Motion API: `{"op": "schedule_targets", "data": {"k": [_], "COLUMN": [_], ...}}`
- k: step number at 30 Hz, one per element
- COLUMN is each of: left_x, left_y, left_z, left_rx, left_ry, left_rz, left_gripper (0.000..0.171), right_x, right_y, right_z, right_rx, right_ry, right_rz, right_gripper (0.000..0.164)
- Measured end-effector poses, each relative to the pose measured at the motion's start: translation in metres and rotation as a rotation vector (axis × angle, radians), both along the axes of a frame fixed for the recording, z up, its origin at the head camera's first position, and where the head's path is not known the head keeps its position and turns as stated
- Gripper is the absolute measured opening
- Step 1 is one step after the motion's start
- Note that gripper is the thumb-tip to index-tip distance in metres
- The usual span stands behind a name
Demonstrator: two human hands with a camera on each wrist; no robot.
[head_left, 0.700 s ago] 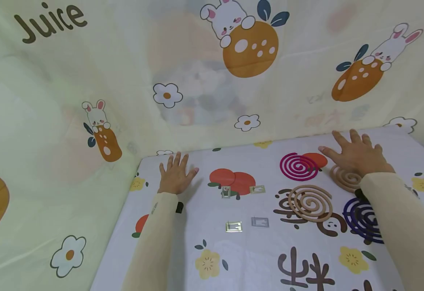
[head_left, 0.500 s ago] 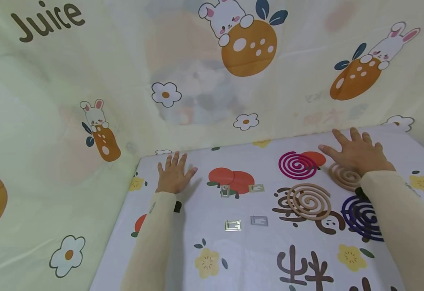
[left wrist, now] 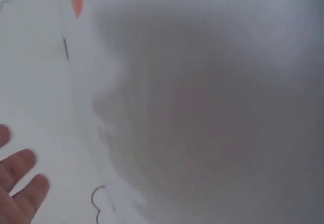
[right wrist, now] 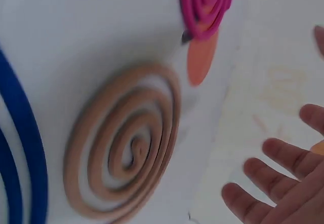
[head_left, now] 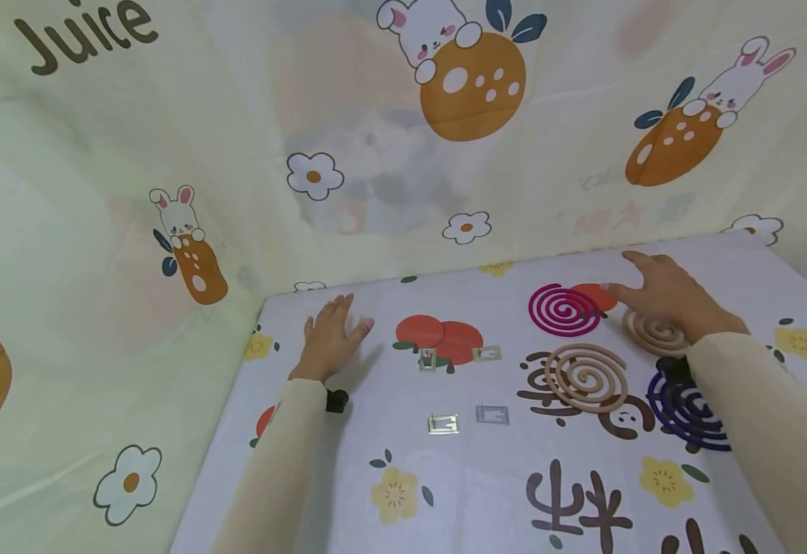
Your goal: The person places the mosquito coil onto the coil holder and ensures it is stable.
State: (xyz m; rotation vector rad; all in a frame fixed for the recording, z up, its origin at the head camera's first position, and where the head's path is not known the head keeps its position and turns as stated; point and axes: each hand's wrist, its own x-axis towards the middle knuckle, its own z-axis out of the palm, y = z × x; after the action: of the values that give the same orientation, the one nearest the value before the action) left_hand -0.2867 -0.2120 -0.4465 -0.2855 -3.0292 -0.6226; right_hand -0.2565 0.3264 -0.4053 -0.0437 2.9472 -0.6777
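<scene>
My left hand [head_left: 331, 338] hovers over the far left of the table, fingers extended and holding nothing. In the left wrist view only its fingertips [left wrist: 30, 188] show. My right hand [head_left: 676, 296] is above the far right, empty, with its fingers loosely stretched. Below it lies a tan mosquito coil [head_left: 652, 332], seen in full in the right wrist view. A pink mosquito coil [head_left: 565, 310] lies left of that hand, and a second tan coil [head_left: 586, 377] lies nearer. The dark blue coil [head_left: 687, 408] is partly hidden by the right sleeve.
Several small thin metal stands, among them a shiny one [head_left: 443, 424] and a grey one [head_left: 491, 415], lie flat mid-table. A white printed cloth [head_left: 472, 500] covers the table. Printed curtains [head_left: 375, 231] rise along its back and left sides.
Both hands, spread flat near the back edge before, have lifted and turned slightly, their fingers now closer together. The coils and stands lie as before; the head view has shifted a little.
</scene>
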Motion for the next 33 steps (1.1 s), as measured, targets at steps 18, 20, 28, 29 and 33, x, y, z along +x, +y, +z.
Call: {"op": "schedule_targets", "data": {"k": [18,20,28,29,33], "left_x": [0.070,0.077,0.095,0.098,0.107], "left_y": [0.029,0.033,0.049,0.051,0.056], "left_z": [-0.012,-0.012,-0.017,-0.017,-0.019], "left_rx": [0.563,0.576,0.565,0.561,0.533], "left_ry": [-0.224,-0.254,-0.375,-0.387,-0.416], "left_rz": [-0.022,-0.072,-0.232,-0.232,-0.223], "left_gripper": [0.058,0.052,0.043,0.043,0.043], "right_x": [0.039,0.038,0.036,0.035,0.034], "right_y": [-0.032,-0.033,-0.041,-0.042,-0.045], "right_z": [-0.018,-0.020,-0.023,-0.024,-0.031], "right_rx": [-0.181,-0.169,-0.118,-0.109,-0.086], "right_ry": [-0.028,-0.021,-0.047,-0.057,-0.099], "right_rz": [0.070,0.097,0.155,0.157,0.149], "right_gripper": [0.054,0.052,0.058,0.059,0.062]}}
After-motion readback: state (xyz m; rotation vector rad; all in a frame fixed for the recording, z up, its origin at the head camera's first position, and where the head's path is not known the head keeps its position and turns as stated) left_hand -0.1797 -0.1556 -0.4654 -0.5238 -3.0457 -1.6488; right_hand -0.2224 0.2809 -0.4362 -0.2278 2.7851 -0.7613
